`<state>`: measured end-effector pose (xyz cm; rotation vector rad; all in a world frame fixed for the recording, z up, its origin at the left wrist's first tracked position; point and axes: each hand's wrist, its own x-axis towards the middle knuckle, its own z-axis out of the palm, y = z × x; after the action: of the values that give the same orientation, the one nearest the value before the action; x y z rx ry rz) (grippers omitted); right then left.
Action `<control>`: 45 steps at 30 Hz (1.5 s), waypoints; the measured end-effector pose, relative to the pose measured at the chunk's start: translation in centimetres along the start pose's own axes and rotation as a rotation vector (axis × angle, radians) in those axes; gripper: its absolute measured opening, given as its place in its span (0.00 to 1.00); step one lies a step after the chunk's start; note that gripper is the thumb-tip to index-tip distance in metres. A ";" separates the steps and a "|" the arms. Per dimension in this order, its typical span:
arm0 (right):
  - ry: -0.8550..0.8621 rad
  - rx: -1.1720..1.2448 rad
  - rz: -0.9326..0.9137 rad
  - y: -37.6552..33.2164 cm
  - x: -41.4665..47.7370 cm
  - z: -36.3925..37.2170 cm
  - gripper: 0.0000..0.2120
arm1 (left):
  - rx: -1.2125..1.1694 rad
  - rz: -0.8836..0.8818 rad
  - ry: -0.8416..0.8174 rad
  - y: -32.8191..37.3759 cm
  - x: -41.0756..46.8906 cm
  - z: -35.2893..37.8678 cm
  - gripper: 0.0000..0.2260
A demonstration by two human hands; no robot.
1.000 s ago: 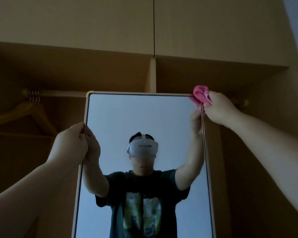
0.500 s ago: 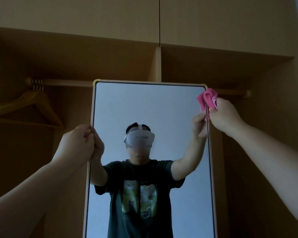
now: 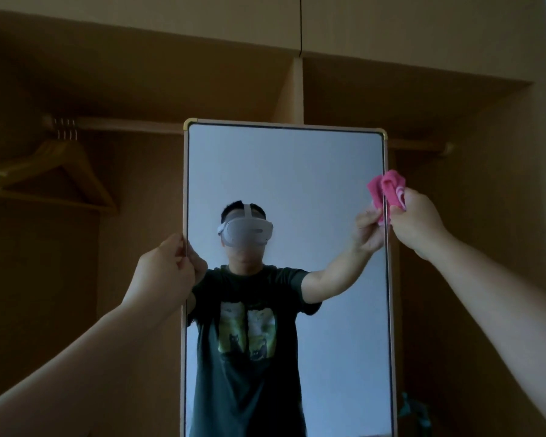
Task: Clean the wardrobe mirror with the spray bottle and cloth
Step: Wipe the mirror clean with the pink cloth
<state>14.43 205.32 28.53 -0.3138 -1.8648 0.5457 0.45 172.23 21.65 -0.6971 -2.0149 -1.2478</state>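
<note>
A tall mirror (image 3: 312,171) in a pale frame with gold corners stands in front of the open wardrobe. My left hand (image 3: 164,272) grips the mirror's left edge at mid height. My right hand (image 3: 418,222) holds a bunched pink cloth (image 3: 393,189) against the mirror's right edge, below the top right corner. The glass reflects a person in a dark T-shirt and both arms. At the bottom right, beside the mirror, a dim teal object (image 3: 415,411) shows; whether it is the spray bottle I cannot tell.
The wooden wardrobe (image 3: 297,86) is open behind the mirror, with a hanging rail (image 3: 123,124) and wooden hangers (image 3: 57,171) at the left. A vertical divider rises behind the mirror's top. The wardrobe's right wall stands close to my right arm.
My right hand has slid the pink cloth down the mirror's right edge from the top right corner. The view has tilted, so the mirror sits lower. My left hand keeps its grip.
</note>
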 end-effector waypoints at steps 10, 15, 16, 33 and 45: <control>-0.021 0.038 0.033 2.0 -3.4 0.9 0.10 | 0.018 -0.056 0.005 -0.3 -1.6 1.3 0.08; -0.022 0.052 0.043 3.3 -4.6 1.3 0.11 | 0.074 -0.072 0.045 -0.1 -3.0 2.1 0.11; -0.021 0.052 0.041 3.6 -4.8 1.5 0.11 | 0.074 -0.088 0.032 -0.4 -3.3 2.3 0.09; -0.063 0.107 0.048 6.2 -9.3 2.9 0.11 | 0.082 -0.212 -0.075 -4.8 -7.9 3.1 0.15; -0.094 0.082 0.114 8.3 -12.7 3.7 0.12 | 0.090 -0.190 -0.087 -7.0 -9.8 4.3 0.10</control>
<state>15.08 205.71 12.94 -0.3461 -1.9176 0.7236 0.59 172.44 8.86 -0.5356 -2.2372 -1.2428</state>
